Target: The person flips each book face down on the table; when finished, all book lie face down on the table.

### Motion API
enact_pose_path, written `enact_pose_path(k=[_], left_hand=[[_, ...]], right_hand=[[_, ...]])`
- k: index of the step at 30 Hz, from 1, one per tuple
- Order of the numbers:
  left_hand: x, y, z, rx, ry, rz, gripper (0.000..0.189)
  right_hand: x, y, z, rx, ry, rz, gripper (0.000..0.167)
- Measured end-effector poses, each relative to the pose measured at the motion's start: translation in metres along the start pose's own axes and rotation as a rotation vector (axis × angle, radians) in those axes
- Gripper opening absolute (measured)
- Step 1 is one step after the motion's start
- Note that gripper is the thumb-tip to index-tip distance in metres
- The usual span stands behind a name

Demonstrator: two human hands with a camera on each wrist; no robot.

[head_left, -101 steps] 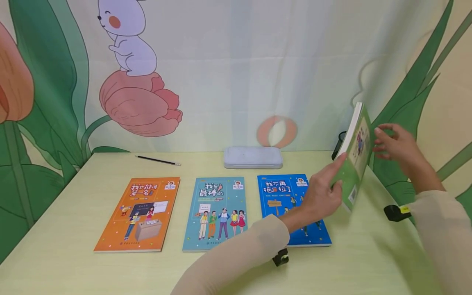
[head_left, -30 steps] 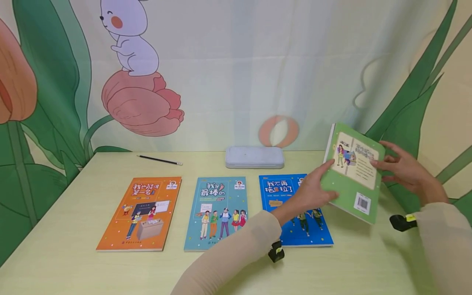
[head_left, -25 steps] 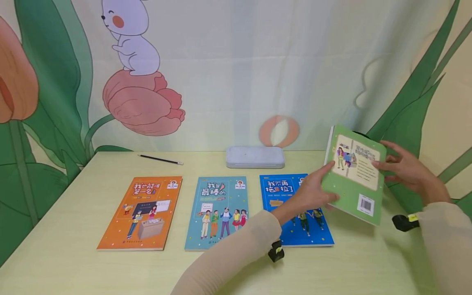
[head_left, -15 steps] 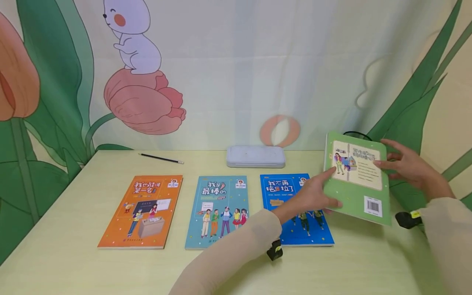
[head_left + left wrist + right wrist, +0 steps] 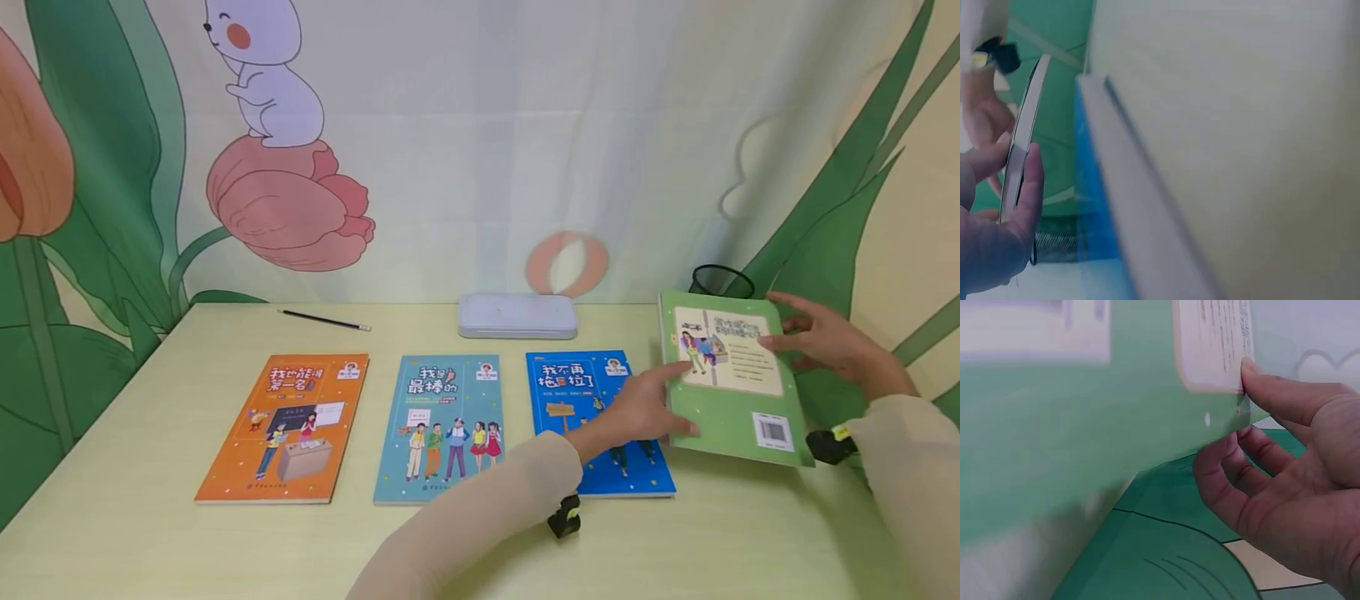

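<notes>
A green book [image 5: 720, 421], back cover and barcode facing up, is held tilted over the right side of the table. My left hand [image 5: 648, 404] pinches its left edge, thumb on the cover; the left wrist view shows the page block [image 5: 1024, 125] between thumb and fingers. At the opposite edge my right hand [image 5: 832, 346] grips the cover, its thumb on top and curled fingers beneath in the right wrist view. Under my left forearm lies a blue book [image 5: 562, 392], partly hidden. A teal book [image 5: 450, 400] and an orange book [image 5: 300, 433] lie further left, front covers up.
A pale pencil case [image 5: 517, 317] sits at the table's back edge, with a black pencil [image 5: 322, 320] left of it. Behind the green book stands a black mesh holder [image 5: 723, 281], mostly hidden. A printed curtain [image 5: 450, 167] hangs behind the table [image 5: 112, 467].
The green book, nearly upright and edge-on at first, has turned its back cover toward me and come down lower, tilting flatter. My right hand has taken its right edge. The mesh holder shows more.
</notes>
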State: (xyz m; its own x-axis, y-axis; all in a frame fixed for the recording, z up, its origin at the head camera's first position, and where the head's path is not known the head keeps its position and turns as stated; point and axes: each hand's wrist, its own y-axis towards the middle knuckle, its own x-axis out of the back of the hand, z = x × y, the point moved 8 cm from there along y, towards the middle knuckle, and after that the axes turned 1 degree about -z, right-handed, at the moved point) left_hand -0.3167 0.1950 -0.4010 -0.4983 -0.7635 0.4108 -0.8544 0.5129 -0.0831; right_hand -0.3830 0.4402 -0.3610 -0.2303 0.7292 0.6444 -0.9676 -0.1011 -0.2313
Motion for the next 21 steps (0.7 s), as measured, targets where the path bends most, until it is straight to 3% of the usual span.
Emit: enact_pose_path(k=[3,10,21], left_hand=[[-0.007,-0.002,0.0,0.011,0.017,-0.02,0.086],[-0.019,0.001,0.004,0.058,0.067,-0.001,0.082],[-0.032,0.005,0.006,0.139,0.048,0.025,0.083]], right_hand=[[-0.001,0.003,-0.004,-0.02,-0.025,0.002,0.098],[-0.008,0.004,-0.007,-0.05,-0.072,0.044,0.095],[-0.015,0.013,-0.025,-0.077,-0.107,0.048,0.089]])
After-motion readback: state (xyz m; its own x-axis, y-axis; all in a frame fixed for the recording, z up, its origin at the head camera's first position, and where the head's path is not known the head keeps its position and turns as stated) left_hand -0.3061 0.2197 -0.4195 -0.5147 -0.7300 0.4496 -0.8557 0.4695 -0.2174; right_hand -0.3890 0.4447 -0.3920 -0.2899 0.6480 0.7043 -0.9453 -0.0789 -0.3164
